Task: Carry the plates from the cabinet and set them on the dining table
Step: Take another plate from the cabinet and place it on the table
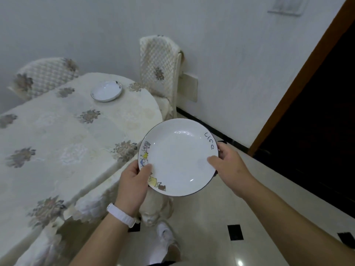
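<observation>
L hand & R hand grip the plate by opposite rims, just beside the table edge, so table's off to the left, L hand nearer it.

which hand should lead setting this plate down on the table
Left, probably. The left hand grips the plate by its rim on the side next to the table, close to its edge. The right hand holds the opposite rim, out over the floor, farther from the table.
</observation>
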{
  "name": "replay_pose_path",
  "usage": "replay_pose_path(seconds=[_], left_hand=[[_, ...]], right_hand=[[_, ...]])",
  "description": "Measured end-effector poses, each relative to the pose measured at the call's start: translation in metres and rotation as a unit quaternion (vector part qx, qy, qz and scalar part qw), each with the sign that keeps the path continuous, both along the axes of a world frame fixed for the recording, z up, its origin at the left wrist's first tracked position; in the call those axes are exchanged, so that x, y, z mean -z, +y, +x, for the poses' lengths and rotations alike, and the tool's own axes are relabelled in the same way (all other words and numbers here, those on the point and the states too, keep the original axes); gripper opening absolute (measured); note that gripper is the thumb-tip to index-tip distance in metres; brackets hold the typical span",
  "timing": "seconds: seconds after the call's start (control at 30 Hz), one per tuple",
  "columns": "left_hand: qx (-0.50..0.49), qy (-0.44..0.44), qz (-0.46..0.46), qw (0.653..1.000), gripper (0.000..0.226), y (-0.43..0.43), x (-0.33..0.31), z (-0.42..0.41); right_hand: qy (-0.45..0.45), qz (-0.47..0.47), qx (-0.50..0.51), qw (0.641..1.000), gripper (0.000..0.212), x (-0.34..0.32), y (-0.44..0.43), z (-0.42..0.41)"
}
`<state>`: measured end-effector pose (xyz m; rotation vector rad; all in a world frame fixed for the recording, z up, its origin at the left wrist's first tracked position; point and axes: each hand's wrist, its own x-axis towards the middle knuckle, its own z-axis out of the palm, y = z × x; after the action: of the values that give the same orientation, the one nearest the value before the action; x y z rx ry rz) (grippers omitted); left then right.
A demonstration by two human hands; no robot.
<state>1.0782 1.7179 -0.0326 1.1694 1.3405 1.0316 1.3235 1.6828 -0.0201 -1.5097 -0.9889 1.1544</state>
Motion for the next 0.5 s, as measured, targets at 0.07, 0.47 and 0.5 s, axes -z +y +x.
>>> replay_pose_path(seconds=[0.07, 0.47, 0.5], left_hand=[[-0.006, 0.002, 0.005, 1.0, 0.025, 0.032, -0.003, -0.013], [-0.086, 0.023, 0.01, 0.996, 0.015, 0.169, -0.005, -0.124], [-0.094, 0.024, 0.009, 0.995, 0.015, 0.172, -0.003, -0.132]], right_hand=[[-0.01, -0.005, -0.006, 1.0, 0.036, -0.002, 0.032, -0.014], [-0.027, 0.004, -0.079, 0.996, 0.036, -0.019, 0.192, -0.122], [-0.028, 0.0, -0.091, 0.995, 0.036, -0.018, 0.2, -0.13]])
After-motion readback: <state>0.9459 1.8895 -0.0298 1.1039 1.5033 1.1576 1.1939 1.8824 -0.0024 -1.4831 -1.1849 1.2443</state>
